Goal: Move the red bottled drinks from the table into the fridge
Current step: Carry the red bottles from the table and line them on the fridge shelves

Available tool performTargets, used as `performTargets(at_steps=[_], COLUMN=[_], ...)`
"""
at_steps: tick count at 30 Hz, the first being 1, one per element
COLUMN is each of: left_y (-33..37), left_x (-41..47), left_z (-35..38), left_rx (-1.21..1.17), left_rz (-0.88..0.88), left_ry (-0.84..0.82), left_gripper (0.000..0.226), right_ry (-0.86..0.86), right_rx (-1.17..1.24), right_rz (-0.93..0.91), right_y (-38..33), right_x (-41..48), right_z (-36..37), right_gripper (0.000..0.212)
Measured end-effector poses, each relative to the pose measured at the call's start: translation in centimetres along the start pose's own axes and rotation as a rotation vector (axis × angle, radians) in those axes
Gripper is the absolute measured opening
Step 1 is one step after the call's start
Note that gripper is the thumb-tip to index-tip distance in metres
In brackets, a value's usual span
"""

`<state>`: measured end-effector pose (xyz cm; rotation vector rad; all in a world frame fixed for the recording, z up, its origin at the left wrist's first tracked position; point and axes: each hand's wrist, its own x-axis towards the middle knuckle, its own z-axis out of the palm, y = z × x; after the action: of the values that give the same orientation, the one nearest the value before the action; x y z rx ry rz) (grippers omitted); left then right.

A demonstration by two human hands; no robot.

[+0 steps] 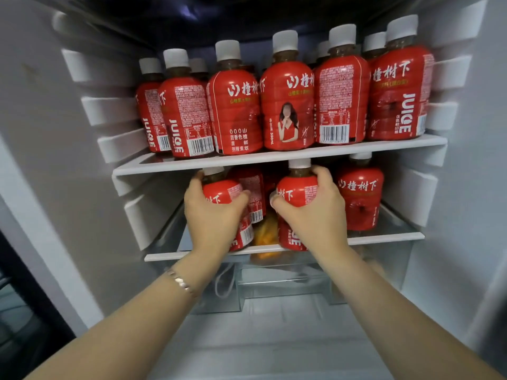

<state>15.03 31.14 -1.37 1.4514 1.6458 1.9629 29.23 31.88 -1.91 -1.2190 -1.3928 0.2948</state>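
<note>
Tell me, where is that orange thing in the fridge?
The orange thing sits low in the middle of the head view, on the lower shelf, behind and between the two bottles that the left hand and right hand hold.

Upper shelf [279,157] packed; lower shelf [384,237] right corner free.

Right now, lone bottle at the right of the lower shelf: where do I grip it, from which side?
Grip the red bottle round its upper body below the white cap, coming straight in from the front. It stands upright, and the upper shelf sits close above the cap, blocking a top approach.
</note>
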Motion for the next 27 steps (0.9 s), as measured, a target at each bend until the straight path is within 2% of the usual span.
performTargets(at_steps=[3, 8, 12, 16, 18, 21, 23, 24, 27], left_y=[-0.2, 0.1, -0.2, 0.6, 1.6, 1.9, 2.3, 2.6, 2.4], left_x=[-1.1, -0.6, -0.3, -0.1, -0.9, -2.0, -3.7, -4.8, -8.7], left_z=[2.0, 4.2, 2.5, 0.6, -0.9, -3.3, -6.0, -7.6, -12.5], left_rx=[0.043, 0.153, 0.249, 0.483, 0.604, 0.656, 0.614, 0.601, 0.636], left_rz=[0.085, 0.073, 0.150, 0.096, 0.077, 0.080, -0.034, -0.123, -0.336], left_ry=[-0.050, -0.113, -0.278, -0.478, -0.465, -0.484, -0.501, -0.496, -0.382], left_gripper=[0.064, 0.078, 0.072, 0.062, 0.056, 0.038, 0.023, 0.021, 0.021], right_ry=[0.107, 0.284, 0.254, 0.217, 0.248, 0.266, 0.088, -0.084, -0.661], right_rx=[-0.016, -0.107, -0.155, -0.292, -0.308, -0.181, -0.097, -0.093, -0.229], right_rz=[-0.058, -0.221, -0.240, -0.205, -0.272, -0.484, -0.567, -0.565, -0.408], right_y=[0.6, 1.6, 1.5, 1.2, 0.9, 1.4, 0.7, 0.1, -2.7], right_x=[-0.1, 0.0, 0.0, -0.8, -2.1, -4.1, -5.6, -6.5, -10.1], right_z=[0.8, 1.0, 0.9, 1.0, 0.5, 0.2, 0.0, 0.0, -0.3], right_gripper=[0.069, 0.069, 0.071, 0.075, 0.066, 0.028, 0.014, 0.015, 0.019])
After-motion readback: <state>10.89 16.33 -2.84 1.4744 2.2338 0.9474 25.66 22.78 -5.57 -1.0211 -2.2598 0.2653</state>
